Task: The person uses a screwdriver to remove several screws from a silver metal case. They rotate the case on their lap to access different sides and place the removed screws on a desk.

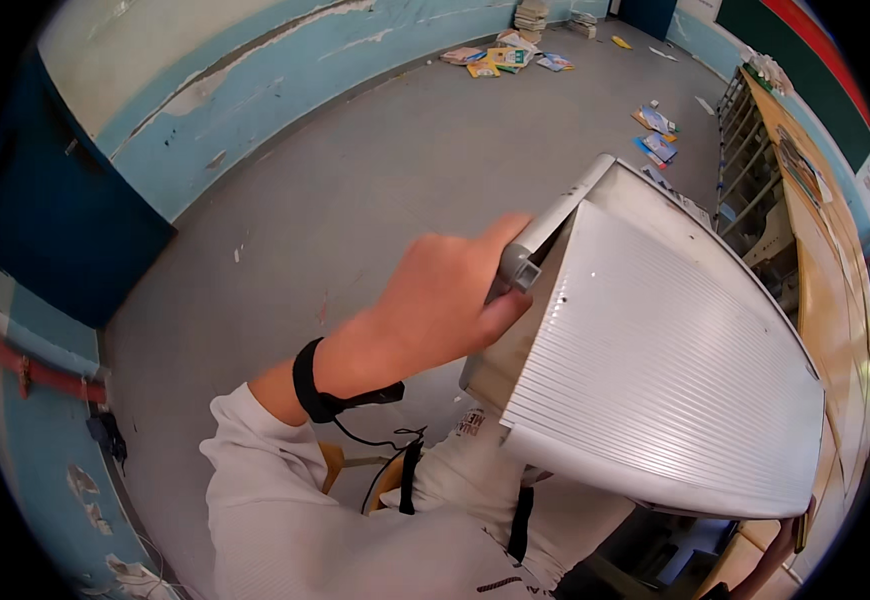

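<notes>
A large framed board with a ribbed silver sheet (670,350) is tilted up in front of me, over my lap. Along its upper left runs a pale metal frame edge (570,200) that ends in a grey plastic corner piece (521,272). My left hand (445,290) is closed around this corner, thumb below and fingers over the frame. Between frame and sheet a gap shows at that corner. At the board's lower right corner is my right hand (780,545), its fingertips at the edge and the rest mostly hidden behind the board.
On the right a long wooden bench (825,240) with metal legs runs along the wall. Books and papers (505,58) lie scattered on the far floor. A dark blue door (65,200) is at left, above a red pipe (45,375). A black cable (365,440) hangs from my left wrist strap.
</notes>
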Tool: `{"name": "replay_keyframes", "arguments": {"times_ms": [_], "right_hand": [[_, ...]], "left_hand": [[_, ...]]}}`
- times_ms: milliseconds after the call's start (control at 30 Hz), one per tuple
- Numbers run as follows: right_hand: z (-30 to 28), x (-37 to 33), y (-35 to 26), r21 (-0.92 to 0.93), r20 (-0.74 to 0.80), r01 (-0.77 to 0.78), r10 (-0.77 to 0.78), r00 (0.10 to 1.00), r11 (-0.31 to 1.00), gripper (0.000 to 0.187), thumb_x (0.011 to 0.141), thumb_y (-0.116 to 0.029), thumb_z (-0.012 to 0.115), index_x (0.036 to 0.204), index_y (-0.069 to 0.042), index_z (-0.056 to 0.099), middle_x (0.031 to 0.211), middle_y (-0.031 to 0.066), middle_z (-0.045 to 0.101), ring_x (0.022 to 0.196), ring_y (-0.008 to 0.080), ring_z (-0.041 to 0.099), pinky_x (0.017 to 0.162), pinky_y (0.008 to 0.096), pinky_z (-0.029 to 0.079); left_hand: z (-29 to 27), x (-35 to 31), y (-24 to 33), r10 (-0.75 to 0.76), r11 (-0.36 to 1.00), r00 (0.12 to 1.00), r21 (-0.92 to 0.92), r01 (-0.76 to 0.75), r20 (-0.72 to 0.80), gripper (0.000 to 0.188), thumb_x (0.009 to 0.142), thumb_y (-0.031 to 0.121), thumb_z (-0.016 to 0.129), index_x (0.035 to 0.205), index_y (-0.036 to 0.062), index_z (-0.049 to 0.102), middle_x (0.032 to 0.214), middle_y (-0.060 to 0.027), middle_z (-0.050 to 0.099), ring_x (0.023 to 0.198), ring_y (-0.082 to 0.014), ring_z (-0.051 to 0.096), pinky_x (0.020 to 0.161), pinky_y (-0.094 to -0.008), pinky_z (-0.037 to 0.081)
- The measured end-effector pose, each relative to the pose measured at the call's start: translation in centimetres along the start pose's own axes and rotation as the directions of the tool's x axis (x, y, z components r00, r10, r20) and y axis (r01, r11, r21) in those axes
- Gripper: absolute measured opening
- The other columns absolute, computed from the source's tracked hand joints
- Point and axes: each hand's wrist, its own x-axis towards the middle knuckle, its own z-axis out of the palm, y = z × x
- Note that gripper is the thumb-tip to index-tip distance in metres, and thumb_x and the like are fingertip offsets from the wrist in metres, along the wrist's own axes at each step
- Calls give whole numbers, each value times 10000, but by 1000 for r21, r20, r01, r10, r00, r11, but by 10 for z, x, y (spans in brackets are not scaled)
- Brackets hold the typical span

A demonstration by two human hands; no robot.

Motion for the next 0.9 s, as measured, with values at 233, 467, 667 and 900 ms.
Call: {"name": "replay_keyframes", "arguments": {"times_ms": [233, 467, 667, 900], "right_hand": [[-2, 9, 27, -19, 115, -70, 72, 991, 997, 416, 923, -213, 626, 1234, 48, 534, 1181, 149, 602, 1072, 245, 571, 944, 362, 447], [-13, -4, 40, -50, 127, -71, 77, 989, 996, 647, 911, -432, 636, 1332, 31, 469, 1204, 119, 579, 1083, 230, 581, 935, 351, 440], [-21, -18, 15, -7, 97, 211, -209, 973, 977, 520, 1012, -357, 478, 1378, 11, 451, 1305, 136, 570, 1169, 218, 545, 973, 353, 419], [4, -26, -119, -44, -145, 259, -262, 954, 965, 263, 1022, -135, 372, 1114, 31, 554, 1127, 207, 650, 1084, 298, 612, 957, 394, 464]], "left_hand": [[15, 4, -5, 28, 999, 995, -18, -29, -91, 536, 772, 147, 680, 1264, 11, 517, 665, -164, 629, 588, -362, 625, 555, -407, 484], [14, -1, -5, 46, 999, 995, 12, -45, -86, 538, 784, 157, 677, 1274, 9, 512, 637, -170, 612, 549, -349, 621, 521, -400, 473], [10, -7, -7, 28, 1000, 997, 1, -28, -71, 520, 802, 168, 672, 1272, 12, 514, 619, -162, 606, 528, -340, 619, 501, -396, 469], [12, -2, 2, 50, 998, 993, -43, -54, -105, 475, 815, 164, 665, 1245, 19, 524, 630, -161, 613, 534, -341, 621, 507, -402, 475]]}}
